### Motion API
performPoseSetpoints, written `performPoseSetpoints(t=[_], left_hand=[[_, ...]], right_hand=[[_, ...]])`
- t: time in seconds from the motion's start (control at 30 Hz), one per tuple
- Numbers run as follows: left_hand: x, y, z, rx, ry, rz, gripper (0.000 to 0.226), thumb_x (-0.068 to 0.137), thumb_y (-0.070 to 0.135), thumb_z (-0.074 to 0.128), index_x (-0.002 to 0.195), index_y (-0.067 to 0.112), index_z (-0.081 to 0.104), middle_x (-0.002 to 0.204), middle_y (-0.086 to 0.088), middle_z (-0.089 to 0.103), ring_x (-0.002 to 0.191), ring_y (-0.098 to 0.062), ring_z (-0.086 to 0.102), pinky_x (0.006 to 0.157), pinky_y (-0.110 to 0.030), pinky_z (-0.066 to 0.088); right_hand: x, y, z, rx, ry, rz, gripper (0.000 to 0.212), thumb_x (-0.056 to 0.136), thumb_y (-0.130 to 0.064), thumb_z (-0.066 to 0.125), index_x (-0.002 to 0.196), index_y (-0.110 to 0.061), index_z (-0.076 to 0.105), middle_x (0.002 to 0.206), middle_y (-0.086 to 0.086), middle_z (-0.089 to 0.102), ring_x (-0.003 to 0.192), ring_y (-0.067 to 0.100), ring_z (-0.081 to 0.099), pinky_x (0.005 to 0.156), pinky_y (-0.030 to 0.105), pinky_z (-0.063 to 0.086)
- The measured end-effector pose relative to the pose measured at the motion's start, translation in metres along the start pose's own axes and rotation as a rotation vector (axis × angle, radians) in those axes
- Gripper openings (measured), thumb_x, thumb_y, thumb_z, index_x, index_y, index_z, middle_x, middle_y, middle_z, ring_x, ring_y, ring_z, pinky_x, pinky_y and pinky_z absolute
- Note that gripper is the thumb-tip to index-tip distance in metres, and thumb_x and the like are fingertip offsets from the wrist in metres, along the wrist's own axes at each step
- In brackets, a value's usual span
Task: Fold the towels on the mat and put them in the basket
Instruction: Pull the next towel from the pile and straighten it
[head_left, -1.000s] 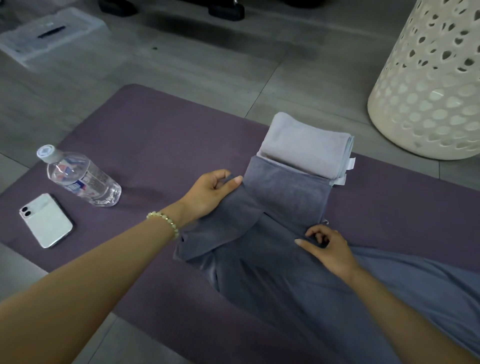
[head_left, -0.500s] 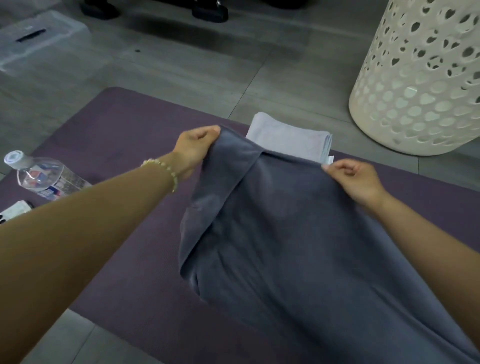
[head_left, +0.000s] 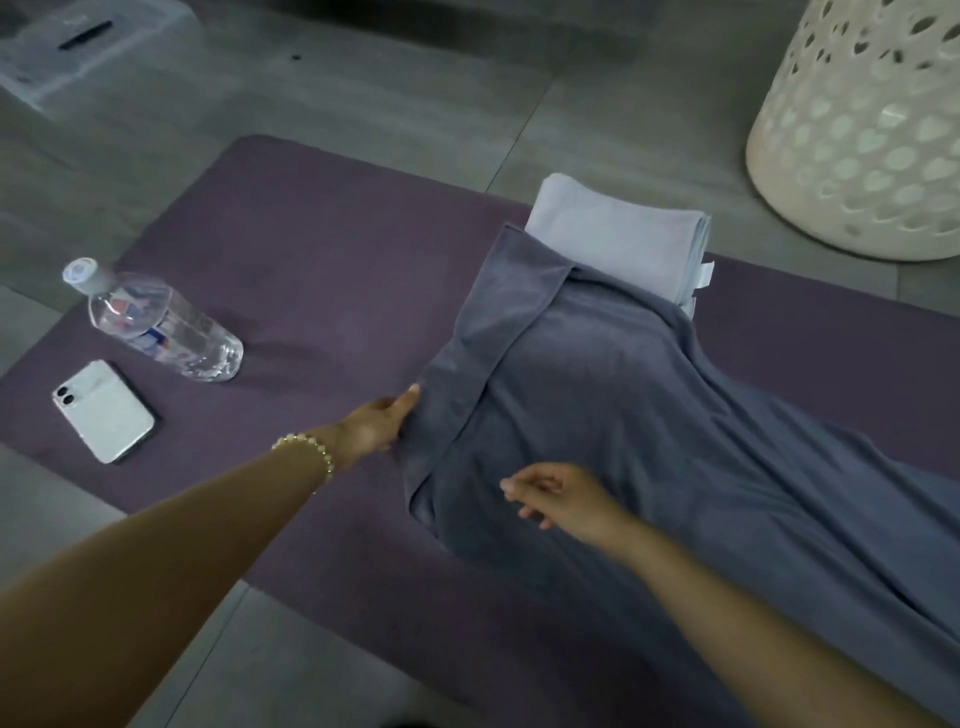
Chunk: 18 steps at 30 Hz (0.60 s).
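Slate-grey terry towel (head_left: 649, 415) — lengthwise from the folded pale-lilac towel (head_left: 613, 234) toward me; my left hand (head_left: 382, 423) pinches its left hem, right hand (head_left: 563, 499) hovers slack, empty.

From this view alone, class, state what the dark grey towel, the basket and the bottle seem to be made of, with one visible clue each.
The dark grey towel looks like soft matt cloth, perhaps terry: it drapes and creases. The basket seems moulded cream plastic with a slight sheen: regular cut-out holes. The bottle is likely clear glossy plastic: its label shows through.
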<state>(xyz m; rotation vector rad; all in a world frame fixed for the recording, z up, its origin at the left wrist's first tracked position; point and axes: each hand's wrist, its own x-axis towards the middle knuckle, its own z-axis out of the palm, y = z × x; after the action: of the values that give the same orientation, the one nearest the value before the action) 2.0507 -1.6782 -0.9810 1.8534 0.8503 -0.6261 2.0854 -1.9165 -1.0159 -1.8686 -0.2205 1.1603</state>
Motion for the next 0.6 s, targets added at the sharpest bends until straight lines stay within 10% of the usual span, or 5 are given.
performPoseSetpoints(t=[0.33,0.6], left_hand=[[-0.023,-0.01,0.009,0.219,-0.239,0.205,0.063,0.079,0.049,0.069,0.133,0.021,0.052,0.127,0.009,0.06,0.119,-0.009,0.054,0.1,-0.021,0.042],[-0.038,-0.012,-0.015,0.425,-0.379,0.028,0.066,0.075,0.062,0.065,0.13,0.026,0.053,0.123,0.012,0.059,0.108,-0.011,0.055,0.089,-0.023,0.043]], right_hand=[[-0.032,0.021,0.047,-0.054,-0.051,-0.089,0.05,0.059,-0.068,0.072,0.098,-0.037,0.067,0.111,-0.017,0.063,0.106,-0.004,0.057,0.093,0.014,0.043],[-0.043,0.029,0.037,0.062,0.111,-0.116,0.014,0.078,-0.032,0.076,0.088,-0.031,0.066,0.093,-0.015,0.068,0.089,-0.001,0.062,0.079,0.009,0.044]])
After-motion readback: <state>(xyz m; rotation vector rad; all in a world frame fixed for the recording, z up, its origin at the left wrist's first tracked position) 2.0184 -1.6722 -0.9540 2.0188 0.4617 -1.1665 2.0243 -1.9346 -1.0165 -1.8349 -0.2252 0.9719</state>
